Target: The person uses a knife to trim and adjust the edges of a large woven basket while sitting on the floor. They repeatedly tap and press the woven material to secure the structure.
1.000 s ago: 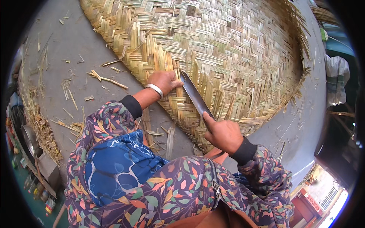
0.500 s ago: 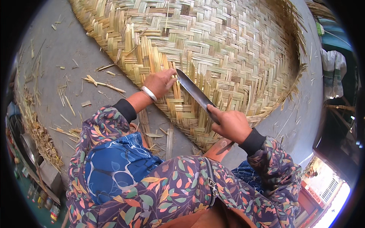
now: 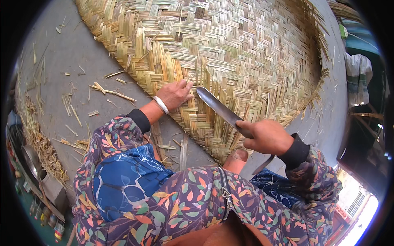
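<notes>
A large woven mat [image 3: 246, 53] of flat, straw-coloured strips lies in front of me, its edges curling up. My left hand [image 3: 174, 96], a pale bangle on its wrist, is closed at the mat's near left edge, thumb and fingers pinching the strips there. My right hand [image 3: 269, 137] grips a long metal blade [image 3: 217, 105] with a rounded, slightly hollow tip. The blade points up and left over the weave, its tip just right of my left fingers. Its dark tail end sticks out below my right hand. Loose strip ends [image 3: 209, 84] stand up around the tip.
Cut strips and scraps [image 3: 113, 92] litter the grey floor [image 3: 57, 57] on the left, beside a heap of dry stalks [image 3: 45, 149]. A white and green sack [image 3: 358, 78] hangs at the right. My bare foot [image 3: 236, 160] is beside the mat's near corner.
My right hand has drawn the blade down and to the right, so its tip sits farther from my left fingers. My left hand has shifted only slightly.
</notes>
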The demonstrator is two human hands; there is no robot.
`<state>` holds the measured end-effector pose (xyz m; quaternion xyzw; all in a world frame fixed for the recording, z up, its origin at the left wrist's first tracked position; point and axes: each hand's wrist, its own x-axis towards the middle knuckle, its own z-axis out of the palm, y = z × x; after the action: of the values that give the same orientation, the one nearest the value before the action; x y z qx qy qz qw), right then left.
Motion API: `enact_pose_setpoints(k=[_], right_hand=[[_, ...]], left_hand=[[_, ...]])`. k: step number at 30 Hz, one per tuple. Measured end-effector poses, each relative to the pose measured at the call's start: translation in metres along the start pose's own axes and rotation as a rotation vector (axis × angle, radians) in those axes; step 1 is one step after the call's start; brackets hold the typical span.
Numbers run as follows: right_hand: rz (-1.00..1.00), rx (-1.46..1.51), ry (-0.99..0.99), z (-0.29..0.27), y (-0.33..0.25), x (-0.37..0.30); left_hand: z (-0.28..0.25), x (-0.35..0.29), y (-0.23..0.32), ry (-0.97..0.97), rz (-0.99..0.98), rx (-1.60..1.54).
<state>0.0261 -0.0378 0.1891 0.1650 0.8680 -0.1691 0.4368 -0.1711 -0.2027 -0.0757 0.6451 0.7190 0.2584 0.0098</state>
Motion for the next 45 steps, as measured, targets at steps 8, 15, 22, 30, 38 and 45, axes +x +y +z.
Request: enact_pose_setpoints(k=[8, 15, 22, 30, 38, 45], right_hand=[[-0.045, 0.342, 0.011, 0.032, 0.040, -0.043], [-0.281, 1.060, -0.060, 0.086, 0.069, -0.013], [-0.457, 0.837, 0.242, 0.084, 0.102, 0.019], [-0.568, -0.080, 0.467, 0.065, 0.127, 0.063], [-0.507, 0.011, 0.529, 0.089, 0.128, 0.089], [-0.387, 0.072, 0.478, 0.097, 0.124, 0.090]], left_hand=[[-0.005, 0.022, -0.029, -0.323, -0.494, -0.603], [-0.049, 0.080, -0.015, -0.590, -0.891, -0.812], [-0.030, 0.113, -0.003, -0.389, -1.198, -0.979], [-0.036, 0.149, -0.025, -0.495, -1.194, -0.745], [-0.038, 0.165, -0.007, -0.884, -0.097, 0.318], [-0.063, 0.183, -0.012, -1.093, -0.002, 0.486]])
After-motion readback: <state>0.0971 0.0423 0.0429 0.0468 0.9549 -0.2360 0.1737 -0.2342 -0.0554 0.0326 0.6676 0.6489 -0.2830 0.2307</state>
